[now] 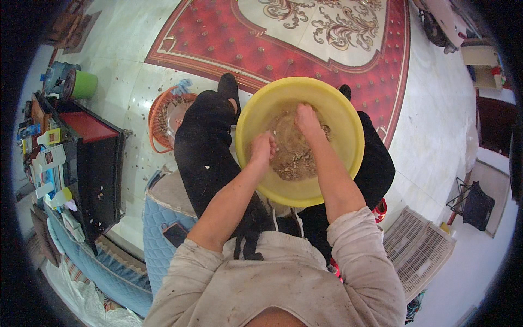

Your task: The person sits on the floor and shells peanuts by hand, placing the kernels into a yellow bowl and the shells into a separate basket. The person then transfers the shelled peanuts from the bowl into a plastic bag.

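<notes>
A large round yellow plastic basin point(354, 122) rests between my legs. Brown grit and small pale bits point(295, 165), too small to name, are spread over its bottom. Inside the basin, at its left side, my left hand point(264, 146) has its fingers curled; whether anything is held in them is hidden. My right hand point(306, 118) reaches down to the upper part of the basin's bottom, fingertips bent inward towards the bits, and its grasp cannot be made out. One small pale piece lies just beside my left hand.
An orange basket point(153, 122) with similar bits and a blue cloth stands left of my leg. A smartphone point(175, 234) lies on a blue quilted cover point(157, 249). Plastic crates point(416, 249) are at lower right; a black table point(96, 175) and green bucket point(84, 84) are at left.
</notes>
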The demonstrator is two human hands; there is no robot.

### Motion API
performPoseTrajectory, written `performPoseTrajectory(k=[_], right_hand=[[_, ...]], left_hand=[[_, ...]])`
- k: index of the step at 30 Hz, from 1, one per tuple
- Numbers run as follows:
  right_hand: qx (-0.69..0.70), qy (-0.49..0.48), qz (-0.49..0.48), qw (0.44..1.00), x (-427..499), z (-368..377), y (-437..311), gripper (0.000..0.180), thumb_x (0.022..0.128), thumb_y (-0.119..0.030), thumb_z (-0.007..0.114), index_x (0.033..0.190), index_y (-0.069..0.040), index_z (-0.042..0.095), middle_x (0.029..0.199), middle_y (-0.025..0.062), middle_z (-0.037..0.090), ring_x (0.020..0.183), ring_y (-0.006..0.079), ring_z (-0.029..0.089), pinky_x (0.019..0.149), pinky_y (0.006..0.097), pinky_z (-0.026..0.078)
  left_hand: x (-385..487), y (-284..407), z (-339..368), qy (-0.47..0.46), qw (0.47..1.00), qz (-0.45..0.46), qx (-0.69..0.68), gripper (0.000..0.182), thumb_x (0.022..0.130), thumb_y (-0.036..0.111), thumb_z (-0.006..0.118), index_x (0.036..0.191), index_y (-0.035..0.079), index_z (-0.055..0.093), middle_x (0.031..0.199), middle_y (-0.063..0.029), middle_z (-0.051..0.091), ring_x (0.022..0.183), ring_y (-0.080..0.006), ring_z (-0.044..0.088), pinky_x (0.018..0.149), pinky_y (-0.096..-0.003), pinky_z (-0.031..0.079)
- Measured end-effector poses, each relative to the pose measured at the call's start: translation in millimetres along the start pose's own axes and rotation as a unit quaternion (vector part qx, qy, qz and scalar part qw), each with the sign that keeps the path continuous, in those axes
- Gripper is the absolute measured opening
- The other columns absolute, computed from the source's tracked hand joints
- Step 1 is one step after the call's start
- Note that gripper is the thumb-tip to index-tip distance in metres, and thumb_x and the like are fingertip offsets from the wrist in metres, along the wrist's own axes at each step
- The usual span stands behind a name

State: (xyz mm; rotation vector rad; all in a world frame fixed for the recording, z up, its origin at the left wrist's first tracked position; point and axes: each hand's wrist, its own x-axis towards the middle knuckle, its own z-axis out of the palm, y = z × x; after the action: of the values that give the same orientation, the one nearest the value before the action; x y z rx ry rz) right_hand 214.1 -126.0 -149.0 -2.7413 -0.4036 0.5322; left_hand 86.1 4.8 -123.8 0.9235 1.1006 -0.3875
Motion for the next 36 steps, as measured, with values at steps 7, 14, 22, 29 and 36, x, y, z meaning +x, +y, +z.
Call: performPoseTrajectory(k=[7, 14, 22, 29, 36], right_hand=[[0.207, -0.150, -0.041, 0.966, -25, -10, -24, 0.019, 0.074, -0.007, 0.058, 0.091, 0.002, 0.059, 0.078, 0.0236, 0.061, 0.070, 0.0356, 0.062, 0.064, 0.0391, 0.050], [0.122, -0.074, -0.124, 0.982, -86, 25, -32, 0.019, 0.073, -0.010, 0.060, 0.090, 0.000, 0.059, 0.078, 0.0226, 0.060, 0.074, 0.0360, 0.060, 0.067, 0.0400, 0.048], [0.202, -0.071, -0.015, 0.977, -96, 11, -15, 0.019, 0.075, -0.012, 0.056, 0.089, 0.000, 0.059, 0.074, 0.0204, 0.061, 0.070, 0.0320, 0.062, 0.064, 0.0386, 0.048], [0.289, -0.040, -0.007, 0.957, -76, 26, -1, 0.018, 0.076, -0.013, 0.059, 0.089, -0.001, 0.061, 0.070, 0.0180, 0.061, 0.067, 0.0295, 0.062, 0.061, 0.0364, 0.049], [0.106, 0.029, -0.109, 0.988, -51, 58, -53, 0.012, 0.076, -0.009, 0.057, 0.085, -0.001, 0.058, 0.083, 0.0220, 0.060, 0.076, 0.0397, 0.059, 0.067, 0.0433, 0.049]], left_hand=[[-5, 0, 0, 0.030, 0.999, 0.032, -0.009, 0.019, 0.085, 0.025, 0.046, 0.072, 0.011, 0.051, 0.060, -0.0010, 0.051, 0.045, -0.0105, 0.044, 0.039, -0.0243, 0.033], [-33, 16, -12, -0.037, 0.996, 0.033, -0.078, 0.023, 0.086, 0.027, 0.045, 0.067, 0.014, 0.044, 0.058, 0.0002, 0.047, 0.045, -0.0098, 0.044, 0.035, -0.0244, 0.027], [-83, 7, -25, -0.118, 0.984, 0.084, -0.103, 0.030, 0.088, 0.030, 0.047, 0.064, 0.013, 0.042, 0.053, 0.0002, 0.042, 0.039, -0.0112, 0.038, 0.034, -0.0242, 0.024], [-98, 5, -27, -0.138, 0.985, 0.088, -0.059, 0.034, 0.090, 0.031, 0.049, 0.062, 0.014, 0.039, 0.052, 0.0001, 0.041, 0.041, -0.0105, 0.038, 0.036, -0.0241, 0.024], [-97, -5, -23, -0.245, 0.968, 0.043, 0.038, 0.034, 0.088, 0.033, 0.053, 0.061, 0.015, 0.043, 0.054, 0.0026, 0.042, 0.043, -0.0086, 0.036, 0.038, -0.0249, 0.024]])
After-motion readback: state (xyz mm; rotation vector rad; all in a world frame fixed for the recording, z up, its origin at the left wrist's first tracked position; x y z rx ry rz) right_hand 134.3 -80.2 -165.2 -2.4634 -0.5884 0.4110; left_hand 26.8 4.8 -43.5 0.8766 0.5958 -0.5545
